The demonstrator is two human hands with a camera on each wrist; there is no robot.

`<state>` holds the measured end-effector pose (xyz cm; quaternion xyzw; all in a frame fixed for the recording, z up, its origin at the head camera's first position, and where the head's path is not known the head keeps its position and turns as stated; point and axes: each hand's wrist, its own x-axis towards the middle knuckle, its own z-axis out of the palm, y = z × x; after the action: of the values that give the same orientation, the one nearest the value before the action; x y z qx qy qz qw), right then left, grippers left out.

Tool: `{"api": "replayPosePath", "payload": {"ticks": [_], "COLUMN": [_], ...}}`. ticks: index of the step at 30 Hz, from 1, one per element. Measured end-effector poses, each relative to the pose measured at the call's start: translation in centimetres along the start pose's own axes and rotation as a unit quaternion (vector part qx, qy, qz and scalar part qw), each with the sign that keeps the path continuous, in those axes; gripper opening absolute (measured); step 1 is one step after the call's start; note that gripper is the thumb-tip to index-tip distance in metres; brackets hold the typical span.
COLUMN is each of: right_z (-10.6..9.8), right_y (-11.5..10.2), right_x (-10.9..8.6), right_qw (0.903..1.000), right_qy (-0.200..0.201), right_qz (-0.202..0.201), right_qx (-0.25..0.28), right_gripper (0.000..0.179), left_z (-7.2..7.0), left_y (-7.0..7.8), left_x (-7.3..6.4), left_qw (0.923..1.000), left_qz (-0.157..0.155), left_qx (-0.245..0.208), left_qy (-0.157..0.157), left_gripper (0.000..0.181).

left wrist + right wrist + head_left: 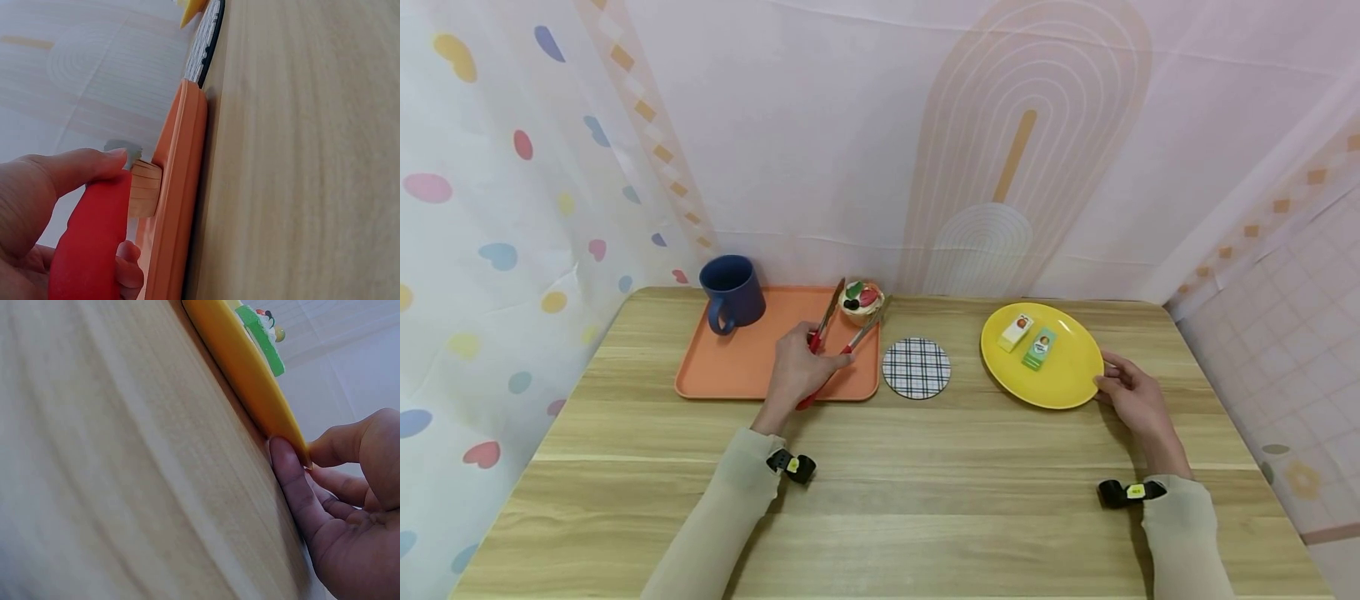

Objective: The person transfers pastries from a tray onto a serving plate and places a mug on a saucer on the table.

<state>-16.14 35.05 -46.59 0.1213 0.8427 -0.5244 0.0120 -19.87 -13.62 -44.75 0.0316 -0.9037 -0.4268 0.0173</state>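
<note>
My left hand (799, 367) grips a pair of tongs (866, 327) with red handles and metal arms. The arms are spread, one on either side of a small fruit-topped tart (861, 305) at the right back corner of the orange tray (745, 358). In the left wrist view, the thumb lies along a red handle (94, 240). Over on the right, my right hand (1141, 404) pinches the rim of a yellow plate (1063, 385), thumb above and fingers beneath. That plate carries a white-and-yellow block (1016, 332) and a green block (1039, 349), both with small pictures.
A dark blue mug (737, 293) stands at the tray's left back corner. Between tray and plate lies a round checked coaster (916, 368). Patterned cloth (820, 167) hangs along the back edge of the wooden table (955, 500).
</note>
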Motion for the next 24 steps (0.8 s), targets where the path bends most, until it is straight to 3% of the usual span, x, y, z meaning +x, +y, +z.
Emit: {"api": "replayPosePath", "payload": {"ticks": [12,24], "right_z": [0.02,-0.09], "right_y": [0.03,0.0], "right_x": [-0.02,0.06], "right_qw": [1.0,1.0], "right_qy": [0.004,-0.003], "right_qz": [0.0,-0.003], "right_qx": [0.001,0.0], "right_gripper": [0.054,0.055], "left_z": [0.2,0.3], "left_y": [-0.05,-0.36], "left_x": [0.04,0.07], "left_qw": [0.9999,0.9999], "left_qz": [-0.007,0.01], "left_qx": [0.003,-0.01], "left_qy": [-0.013,0.0], "left_gripper": [0.056,0.049]}}
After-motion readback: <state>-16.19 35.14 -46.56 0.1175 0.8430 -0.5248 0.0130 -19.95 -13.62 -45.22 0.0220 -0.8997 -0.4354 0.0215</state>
